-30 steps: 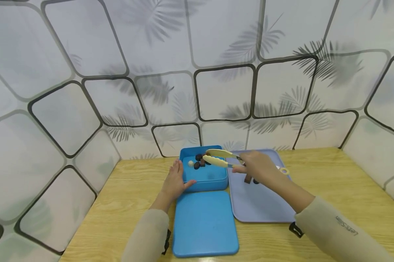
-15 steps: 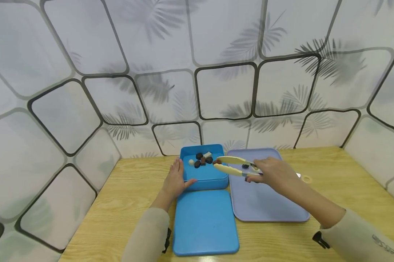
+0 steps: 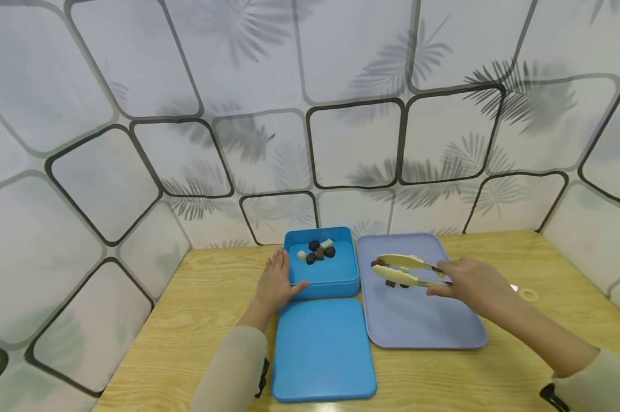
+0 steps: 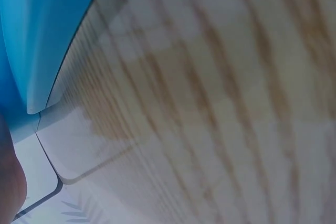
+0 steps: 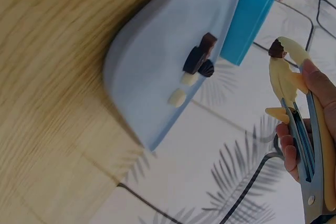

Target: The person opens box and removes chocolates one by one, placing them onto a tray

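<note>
My left hand rests against the left side of the blue box, fingers straight along the wall and thumb at the front corner. Inside the box lie several small chocolates, dark, brown and cream. Yellow-tipped metal tongs are gripped in my right hand. Between the tong tips is a brown chocolate piece, held above the lilac tray. Dark, brown and cream chocolates sit on that tray, partly behind the tongs in the head view.
A flat blue lid lies on the wooden table in front of the box. The tray stands directly right of the box and lid. A patterned curtain rises behind and at both sides.
My right hand has carried the tongs, brown chocolate in their tips, rightward from over the box to over the tray. The left hand stays on the box.
</note>
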Demonstrator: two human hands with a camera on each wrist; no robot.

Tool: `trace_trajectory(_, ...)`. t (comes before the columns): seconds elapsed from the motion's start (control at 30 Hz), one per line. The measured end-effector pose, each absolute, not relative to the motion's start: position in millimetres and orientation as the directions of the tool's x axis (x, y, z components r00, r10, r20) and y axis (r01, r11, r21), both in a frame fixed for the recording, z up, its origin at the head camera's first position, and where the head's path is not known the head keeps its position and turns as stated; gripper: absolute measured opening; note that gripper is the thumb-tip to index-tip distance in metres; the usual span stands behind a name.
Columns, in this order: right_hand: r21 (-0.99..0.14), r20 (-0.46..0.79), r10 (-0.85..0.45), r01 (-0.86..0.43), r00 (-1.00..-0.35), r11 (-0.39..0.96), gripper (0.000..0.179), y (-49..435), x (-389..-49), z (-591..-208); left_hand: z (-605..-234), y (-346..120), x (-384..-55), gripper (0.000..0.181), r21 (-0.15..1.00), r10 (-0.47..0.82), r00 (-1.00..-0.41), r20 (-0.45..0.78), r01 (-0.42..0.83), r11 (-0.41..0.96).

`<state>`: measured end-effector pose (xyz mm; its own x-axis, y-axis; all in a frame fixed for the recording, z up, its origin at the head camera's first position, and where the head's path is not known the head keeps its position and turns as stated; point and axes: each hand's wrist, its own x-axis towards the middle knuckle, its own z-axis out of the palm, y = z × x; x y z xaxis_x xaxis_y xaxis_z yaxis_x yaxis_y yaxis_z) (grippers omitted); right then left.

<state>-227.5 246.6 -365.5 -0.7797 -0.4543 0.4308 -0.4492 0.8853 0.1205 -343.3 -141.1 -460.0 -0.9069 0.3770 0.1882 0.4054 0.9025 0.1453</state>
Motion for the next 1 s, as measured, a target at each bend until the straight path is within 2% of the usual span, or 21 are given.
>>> trace_trajectory(0.1, 0.121, 0.420, -0.434, -0.425, -0.797, 0.897, 0.047, 257, -224, -366, -459, -141, -342, 0.118, 0.134, 0.382, -0.906, 0.184, 0.408, 0.903)
trace_trajectory(0.4, 0.131, 0.432, -0.417, -0.402, -0.800, 0.906, 0.045, 286, -219, -363, -459, -143, -342, 0.123, 0.120, 0.392, -0.904, 0.170, 0.414, 0.902)
trace_trajectory(0.77, 0.127, 0.339, -0.381, -0.359, -0.860, 0.925, 0.059, 305, -223, -372, -461, -145, -343, 0.113, 0.158, 0.386, -0.904, 0.183, 0.415, 0.896)
trace_trajectory(1.0, 0.084, 0.237, -0.335, -0.325, -0.912, 0.942, 0.047, 305, -227, -381, -461, -142, -343, 0.116, 0.170, 0.386, -0.901, 0.196, 0.419, 0.892)
